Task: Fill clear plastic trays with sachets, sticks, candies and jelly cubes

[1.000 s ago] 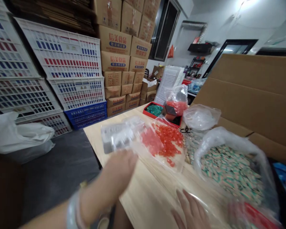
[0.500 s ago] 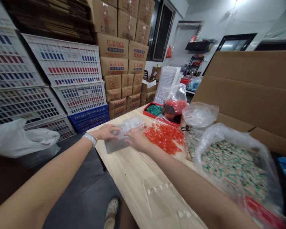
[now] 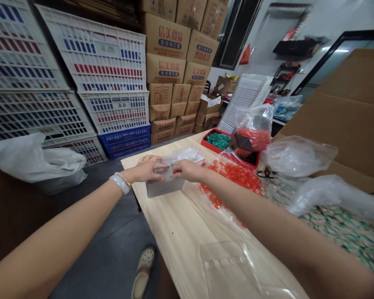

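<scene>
A clear plastic box stands near the far left corner of the wooden table. My left hand is over its left side, thumb and fingers closed on its top edge. Close beside it, my right hand has its fingers bent in a pinch at the box's top, on clear plastic film; the fingertips are partly hidden. Behind both hands lies a crumpled clear plastic bag. Red wrapped pieces are spread on plastic to the right of my right hand.
A red tray of green wrapped pieces sits behind. Flat clear plastic lies on the near table. On the right are a large bag of green-and-pink pieces and a cardboard sheet. White crates and cartons are stacked beyond.
The view has swung, so the surroundings sit further right. My hands have come closer together at the box's top, and my right fingers have curled in.
</scene>
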{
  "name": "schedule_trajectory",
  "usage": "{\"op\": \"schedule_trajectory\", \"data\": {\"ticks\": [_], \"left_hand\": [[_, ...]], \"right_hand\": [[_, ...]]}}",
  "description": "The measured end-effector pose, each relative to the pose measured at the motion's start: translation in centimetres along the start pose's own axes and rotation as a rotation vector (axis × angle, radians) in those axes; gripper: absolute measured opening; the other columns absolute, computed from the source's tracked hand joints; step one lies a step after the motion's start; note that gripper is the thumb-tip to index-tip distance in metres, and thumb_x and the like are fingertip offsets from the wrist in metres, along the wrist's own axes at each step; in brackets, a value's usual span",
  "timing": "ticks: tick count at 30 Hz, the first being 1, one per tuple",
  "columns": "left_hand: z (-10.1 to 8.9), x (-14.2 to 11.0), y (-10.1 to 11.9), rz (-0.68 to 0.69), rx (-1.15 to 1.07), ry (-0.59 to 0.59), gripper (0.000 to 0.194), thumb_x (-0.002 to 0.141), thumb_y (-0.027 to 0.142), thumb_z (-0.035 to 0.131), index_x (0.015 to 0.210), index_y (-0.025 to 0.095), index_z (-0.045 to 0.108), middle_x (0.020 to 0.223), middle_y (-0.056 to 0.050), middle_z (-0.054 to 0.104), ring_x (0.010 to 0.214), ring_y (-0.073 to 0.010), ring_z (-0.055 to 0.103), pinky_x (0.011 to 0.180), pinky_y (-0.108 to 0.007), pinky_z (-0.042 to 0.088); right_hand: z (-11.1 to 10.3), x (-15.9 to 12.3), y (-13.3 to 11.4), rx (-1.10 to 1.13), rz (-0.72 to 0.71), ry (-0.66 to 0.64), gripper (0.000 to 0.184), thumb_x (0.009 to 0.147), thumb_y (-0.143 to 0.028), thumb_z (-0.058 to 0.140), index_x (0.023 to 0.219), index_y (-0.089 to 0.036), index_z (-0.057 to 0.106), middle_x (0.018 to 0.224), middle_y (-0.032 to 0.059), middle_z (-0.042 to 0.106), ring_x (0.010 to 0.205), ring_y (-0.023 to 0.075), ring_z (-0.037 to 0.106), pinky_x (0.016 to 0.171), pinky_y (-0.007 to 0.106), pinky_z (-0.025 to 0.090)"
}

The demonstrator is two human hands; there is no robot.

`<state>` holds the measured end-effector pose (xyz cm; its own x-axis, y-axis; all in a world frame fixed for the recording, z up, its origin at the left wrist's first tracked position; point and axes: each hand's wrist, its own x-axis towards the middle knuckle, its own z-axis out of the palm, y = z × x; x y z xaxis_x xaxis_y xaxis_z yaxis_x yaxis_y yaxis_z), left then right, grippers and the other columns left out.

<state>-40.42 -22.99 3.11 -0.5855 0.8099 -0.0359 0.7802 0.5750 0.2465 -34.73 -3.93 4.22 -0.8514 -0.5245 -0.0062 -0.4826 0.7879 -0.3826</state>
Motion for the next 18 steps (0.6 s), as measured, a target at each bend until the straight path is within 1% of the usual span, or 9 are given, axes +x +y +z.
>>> {"op": "schedule_trajectory", "data": {"ticks": [4, 8, 11, 15, 17, 18], "left_hand": [[0.1, 0.0, 0.0, 0.001, -0.004, -0.006, 0.053, 0.066, 0.059, 0.05, 0.115, 0.038, 0.048, 0.127, 0.0, 0.037, 0.115, -0.0251, 0.028, 0.097, -0.039, 0.017], [0.1, 0.1, -0.2, 0.011, -0.004, -0.016, 0.053, 0.067, 0.058, 0.051, 0.116, 0.038, 0.047, 0.128, 0.0, 0.036, 0.116, -0.025, 0.027, 0.097, -0.039, 0.016], [0.1, 0.0, -0.2, 0.013, -0.013, -0.013, 0.053, 0.067, 0.057, 0.051, 0.116, 0.038, 0.046, 0.127, 0.0, 0.036, 0.116, -0.0252, 0.027, 0.097, -0.038, 0.016], [0.3, 0.0, -0.1, 0.008, -0.028, 0.0, 0.05, 0.067, 0.056, 0.051, 0.114, 0.037, 0.049, 0.125, -0.001, 0.039, 0.115, -0.025, 0.029, 0.097, -0.039, 0.016], [0.4, 0.1, -0.1, 0.005, -0.034, 0.016, 0.048, 0.067, 0.054, 0.053, 0.111, 0.036, 0.052, 0.125, -0.001, 0.04, 0.115, -0.0253, 0.03, 0.098, -0.04, 0.017], [0.4, 0.1, -0.1, 0.006, -0.044, 0.027, 0.047, 0.066, 0.053, 0.054, 0.109, 0.035, 0.054, 0.124, -0.002, 0.041, 0.115, -0.0255, 0.031, 0.098, -0.041, 0.017]], "right_hand": [[-0.4, 0.2, -0.2, -0.046, 0.015, -0.052, 0.009, 0.071, -0.016, 0.058, 0.074, -0.012, 0.065, 0.075, 0.0029, 0.061, 0.071, 0.0129, 0.053, 0.065, 0.02, 0.036], [-0.7, -0.1, -0.7, -0.141, -0.002, -0.078, 0.011, 0.073, -0.013, 0.054, 0.077, -0.012, 0.064, 0.081, 0.0046, 0.062, 0.075, 0.0136, 0.054, 0.067, 0.021, 0.037], [-0.7, -0.4, -1.6, -0.276, -0.032, -0.097, 0.014, 0.075, -0.012, 0.049, 0.079, -0.011, 0.063, 0.086, 0.0082, 0.062, 0.078, 0.0155, 0.056, 0.067, 0.022, 0.038], [0.0, -0.5, -3.6, -0.528, -0.034, -0.188, 0.022, 0.076, -0.005, 0.042, 0.085, -0.007, 0.061, 0.088, 0.0137, 0.062, 0.077, 0.0198, 0.058, 0.063, 0.027, 0.041], [0.3, -0.6, -4.3, -0.617, -0.042, -0.221, 0.024, 0.077, -0.004, 0.04, 0.09, -0.006, 0.06, 0.089, 0.0147, 0.062, 0.079, 0.0209, 0.058, 0.063, 0.028, 0.042], [0.4, -0.6, -4.4, -0.648, -0.06, -0.217, 0.024, 0.077, -0.004, 0.039, 0.092, -0.007, 0.059, 0.091, 0.0143, 0.061, 0.08, 0.0208, 0.058, 0.064, 0.028, 0.043]]}}
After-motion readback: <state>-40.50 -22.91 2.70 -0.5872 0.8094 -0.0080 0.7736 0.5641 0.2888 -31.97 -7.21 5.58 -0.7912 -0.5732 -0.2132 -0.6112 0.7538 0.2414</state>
